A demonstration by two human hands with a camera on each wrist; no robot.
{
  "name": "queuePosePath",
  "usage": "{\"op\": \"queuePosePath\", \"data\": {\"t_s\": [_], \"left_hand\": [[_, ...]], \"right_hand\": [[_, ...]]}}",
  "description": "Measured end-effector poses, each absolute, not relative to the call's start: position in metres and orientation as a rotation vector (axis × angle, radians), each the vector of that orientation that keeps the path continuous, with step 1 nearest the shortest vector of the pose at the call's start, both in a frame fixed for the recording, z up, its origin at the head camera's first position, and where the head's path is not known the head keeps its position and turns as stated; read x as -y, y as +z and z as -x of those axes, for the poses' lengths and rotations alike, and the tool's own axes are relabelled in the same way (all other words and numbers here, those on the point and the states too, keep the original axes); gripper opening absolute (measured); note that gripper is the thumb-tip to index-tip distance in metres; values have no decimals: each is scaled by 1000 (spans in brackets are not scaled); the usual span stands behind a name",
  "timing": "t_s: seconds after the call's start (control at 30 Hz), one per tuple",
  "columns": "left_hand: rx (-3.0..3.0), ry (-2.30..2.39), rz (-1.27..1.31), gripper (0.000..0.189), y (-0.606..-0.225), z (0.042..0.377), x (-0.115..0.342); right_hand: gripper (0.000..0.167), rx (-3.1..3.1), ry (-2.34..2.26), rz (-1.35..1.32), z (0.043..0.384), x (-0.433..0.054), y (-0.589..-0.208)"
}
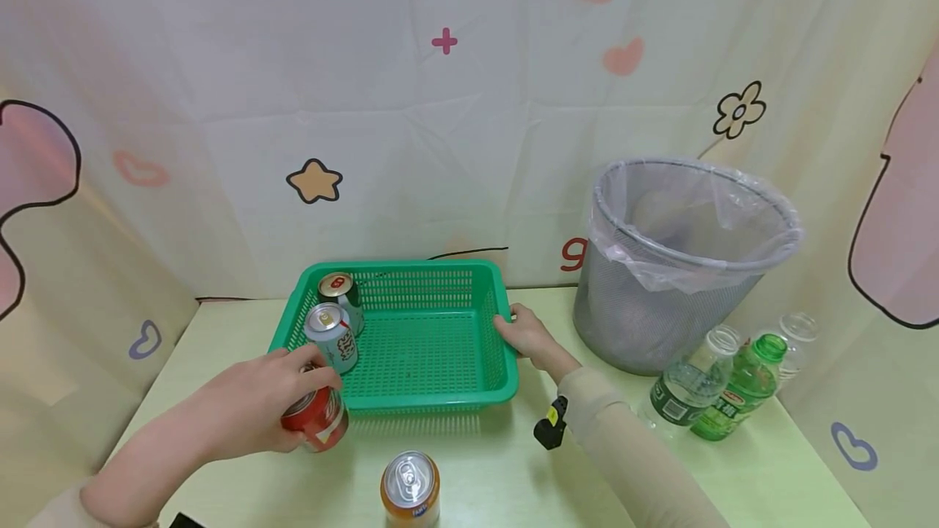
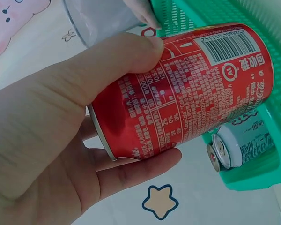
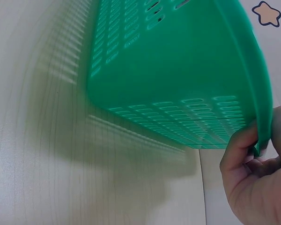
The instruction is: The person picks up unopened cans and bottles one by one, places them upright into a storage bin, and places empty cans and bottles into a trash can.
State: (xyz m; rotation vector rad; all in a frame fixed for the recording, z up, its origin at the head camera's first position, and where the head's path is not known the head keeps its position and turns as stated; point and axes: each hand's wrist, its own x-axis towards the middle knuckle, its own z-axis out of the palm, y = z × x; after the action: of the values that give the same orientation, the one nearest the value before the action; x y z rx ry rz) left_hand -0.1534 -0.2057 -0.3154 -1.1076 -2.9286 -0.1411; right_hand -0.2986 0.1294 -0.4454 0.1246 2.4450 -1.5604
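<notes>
In the head view my left hand grips a red soda can at the front left corner of a green plastic basket. The left wrist view shows the can's printed side and barcode, with thumb and fingers around one end. My right hand holds the basket's right rim; in the right wrist view its fingers curl around the edge. Inside the basket, at its left end, stand a silver-white can and a dark can with a gold top. An orange can stands upright in front of the basket.
A mesh bin with a clear plastic liner stands at the back right. Beside it are a clear bottle, a green bottle and another clear bottle. A printed curtain hangs behind the pale table.
</notes>
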Motion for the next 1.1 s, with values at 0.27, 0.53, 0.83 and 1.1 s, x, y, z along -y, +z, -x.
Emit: {"op": "queuePosePath", "data": {"t_s": [0.27, 0.53, 0.83, 1.1], "left_hand": [[2943, -150, 1095, 48, -312, 161, 210], [2960, -154, 1084, 46, -312, 171, 212], [2962, -153, 1087, 46, -309, 185, 215], [2973, -173, 1065, 46, -310, 196, 215]], "right_hand": [[33, -2446, -1556, -125, 300, -129, -446], [34, -2442, -1557, -118, 298, -128, -445], [35, -2442, -1552, -129, 298, -129, -445], [36, -2448, -1544, -140, 300, -129, -445]]}}
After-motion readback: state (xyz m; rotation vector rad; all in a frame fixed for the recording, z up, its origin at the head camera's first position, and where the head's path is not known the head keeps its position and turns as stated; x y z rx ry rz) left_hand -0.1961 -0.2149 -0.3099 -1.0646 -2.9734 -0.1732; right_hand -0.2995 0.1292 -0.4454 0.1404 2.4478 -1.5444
